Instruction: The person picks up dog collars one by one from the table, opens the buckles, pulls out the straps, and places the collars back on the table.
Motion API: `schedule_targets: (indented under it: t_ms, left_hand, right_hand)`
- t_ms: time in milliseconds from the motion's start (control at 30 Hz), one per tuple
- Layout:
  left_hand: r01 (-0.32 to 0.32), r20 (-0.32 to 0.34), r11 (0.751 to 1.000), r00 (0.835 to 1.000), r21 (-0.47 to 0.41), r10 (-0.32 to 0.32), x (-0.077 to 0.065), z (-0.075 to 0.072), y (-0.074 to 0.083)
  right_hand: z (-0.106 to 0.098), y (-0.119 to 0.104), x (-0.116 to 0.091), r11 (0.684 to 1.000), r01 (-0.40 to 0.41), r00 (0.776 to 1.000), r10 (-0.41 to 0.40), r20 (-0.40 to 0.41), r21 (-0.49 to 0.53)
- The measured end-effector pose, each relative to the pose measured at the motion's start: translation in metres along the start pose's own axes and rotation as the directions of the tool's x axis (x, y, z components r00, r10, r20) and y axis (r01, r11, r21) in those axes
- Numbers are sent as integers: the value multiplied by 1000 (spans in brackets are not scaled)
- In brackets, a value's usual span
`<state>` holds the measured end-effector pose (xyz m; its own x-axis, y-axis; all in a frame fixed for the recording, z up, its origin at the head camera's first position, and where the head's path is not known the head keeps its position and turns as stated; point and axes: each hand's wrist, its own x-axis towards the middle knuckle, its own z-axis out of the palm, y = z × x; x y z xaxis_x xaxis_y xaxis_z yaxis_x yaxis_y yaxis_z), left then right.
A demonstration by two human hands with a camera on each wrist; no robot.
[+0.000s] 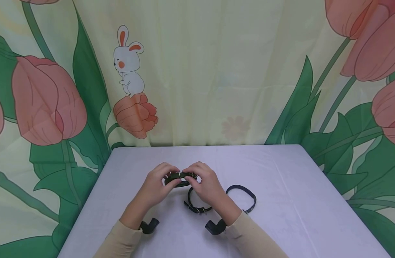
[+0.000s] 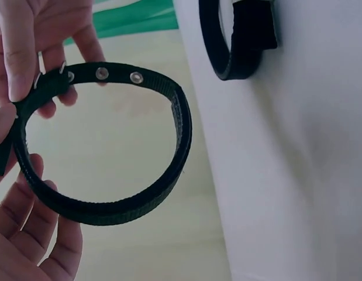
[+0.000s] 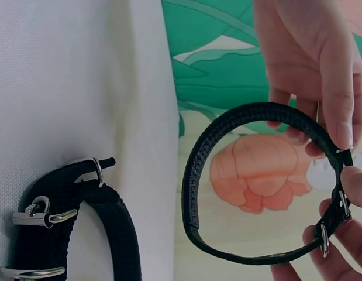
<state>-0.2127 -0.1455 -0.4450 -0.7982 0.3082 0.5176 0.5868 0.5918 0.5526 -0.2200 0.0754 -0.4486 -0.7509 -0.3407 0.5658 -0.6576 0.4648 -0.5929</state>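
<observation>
A black buckle collar (image 1: 179,175), closed into a loop, is held up above the table between both hands. My left hand (image 1: 157,185) pinches its left side between thumb and fingers. My right hand (image 1: 204,183) grips the right side, where the right wrist view shows a metal buckle (image 3: 344,205) and a D-ring (image 3: 325,240). Metal-rimmed eyelets (image 2: 102,73) line part of the strap in the left wrist view. Below the right hand lies a second black collar (image 1: 191,206), its buckle side toward me, partly hidden by that hand.
Another looped black collar (image 1: 253,197) lies to the right of the right forearm, which hides part of it. A white cloth covers the table (image 1: 300,215). Behind it hangs a curtain (image 1: 197,71) printed with tulips and a rabbit. Dark camera mounts (image 1: 149,226) project from both wrists.
</observation>
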Motion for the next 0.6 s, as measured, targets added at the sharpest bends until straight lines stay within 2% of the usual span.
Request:
schedule_targets:
  t_ms: [200,600]
  left_hand:
    - [-11,-9,1000,1000,-8,11,2,4,2]
    - [22,-14,1000,1000,-10,-22,2,8,3]
  right_hand:
    - [-1,0,0,1000,-18,1000,18,9,2]
    - [-2,2,0,999,-45,999,45,1,7]
